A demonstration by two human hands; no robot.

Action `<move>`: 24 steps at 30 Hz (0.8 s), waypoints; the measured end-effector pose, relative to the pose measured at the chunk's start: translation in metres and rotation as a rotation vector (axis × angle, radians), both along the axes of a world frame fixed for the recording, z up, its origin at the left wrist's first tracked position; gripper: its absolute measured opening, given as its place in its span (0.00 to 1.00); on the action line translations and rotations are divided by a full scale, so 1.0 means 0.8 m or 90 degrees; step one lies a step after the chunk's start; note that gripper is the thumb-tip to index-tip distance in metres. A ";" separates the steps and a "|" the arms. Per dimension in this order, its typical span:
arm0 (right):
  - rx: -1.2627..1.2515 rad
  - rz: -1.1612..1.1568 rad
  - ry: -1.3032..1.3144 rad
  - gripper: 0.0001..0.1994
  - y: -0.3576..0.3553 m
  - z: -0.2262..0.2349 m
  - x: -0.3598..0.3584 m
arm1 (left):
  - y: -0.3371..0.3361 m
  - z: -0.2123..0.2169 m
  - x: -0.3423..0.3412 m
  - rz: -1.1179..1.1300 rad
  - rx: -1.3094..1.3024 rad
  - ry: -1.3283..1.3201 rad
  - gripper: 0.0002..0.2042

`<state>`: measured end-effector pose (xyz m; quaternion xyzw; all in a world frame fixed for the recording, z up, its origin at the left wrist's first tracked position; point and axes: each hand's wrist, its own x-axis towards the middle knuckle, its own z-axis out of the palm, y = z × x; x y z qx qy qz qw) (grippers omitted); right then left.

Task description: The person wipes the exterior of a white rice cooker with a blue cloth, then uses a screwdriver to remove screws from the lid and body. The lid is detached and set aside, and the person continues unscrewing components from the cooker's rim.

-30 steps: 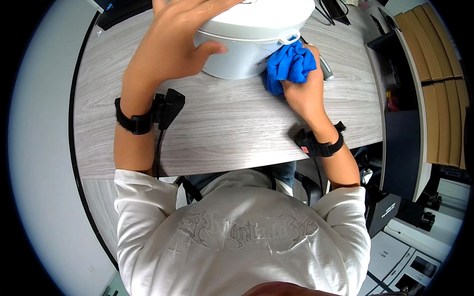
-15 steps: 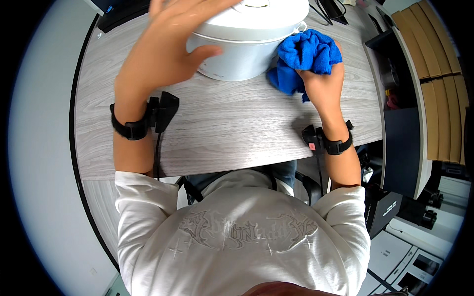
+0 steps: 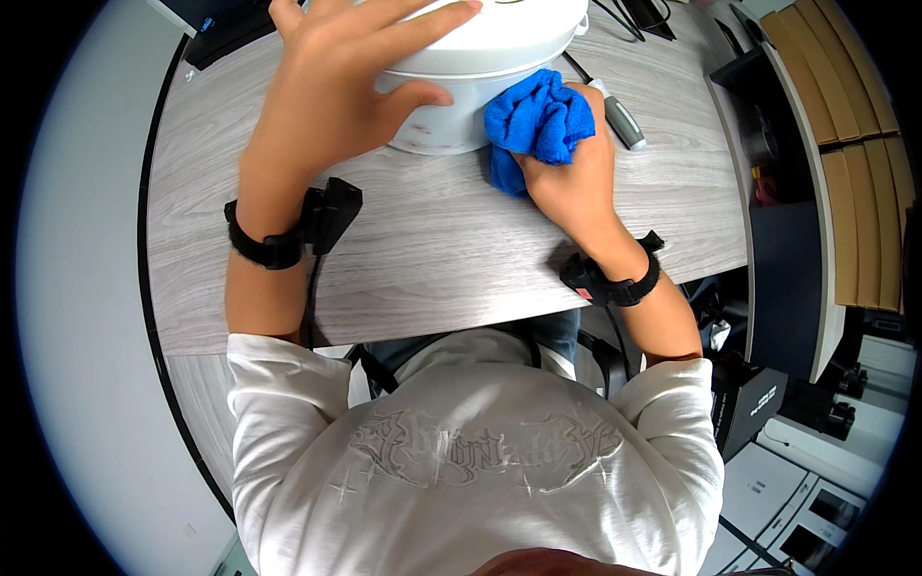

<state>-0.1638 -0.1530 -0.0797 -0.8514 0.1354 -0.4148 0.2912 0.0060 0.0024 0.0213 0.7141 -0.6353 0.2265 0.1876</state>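
A white, round lidded pot (image 3: pixel 442 110) stands at the far middle of the table, its top cut off by the picture's upper edge. My left hand (image 3: pixel 341 82) lies at the pot's left side with fingers spread, fingertips over the white lid (image 3: pixel 519 43) and thumb along the wall. A crumpled blue cloth (image 3: pixel 540 117) is bunched in my right hand (image 3: pixel 576 182), whose fingers are wrapped round it. The cloth presses against the pot's front right wall and covers part of it. Faint reddish marks show on the wall left of the cloth.
A grey-handled tool (image 3: pixel 622 120) with a dark shaft lies right of my right hand. Black cables (image 3: pixel 624 21) run behind it. A dark shelf unit (image 3: pixel 789 288) with brown cardboard boxes (image 3: pixel 864 226) borders the wood-grain table (image 3: pixel 423 278) on the right.
My right hand has moved left with the blue cloth, from the pot's right side to its front. The grey-handled tool now shows. My left hand has shifted slightly right.
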 end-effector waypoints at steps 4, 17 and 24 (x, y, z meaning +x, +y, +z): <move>0.088 0.007 0.024 0.25 -0.002 0.010 -0.006 | -0.003 -0.006 -0.010 0.026 0.006 -0.051 0.35; 0.101 -0.042 -0.052 0.20 -0.049 0.011 0.007 | 0.011 0.009 0.015 0.021 0.032 0.191 0.43; 0.034 -0.052 -0.028 0.22 -0.026 0.000 0.008 | -0.003 0.001 -0.002 -0.012 -0.056 0.146 0.36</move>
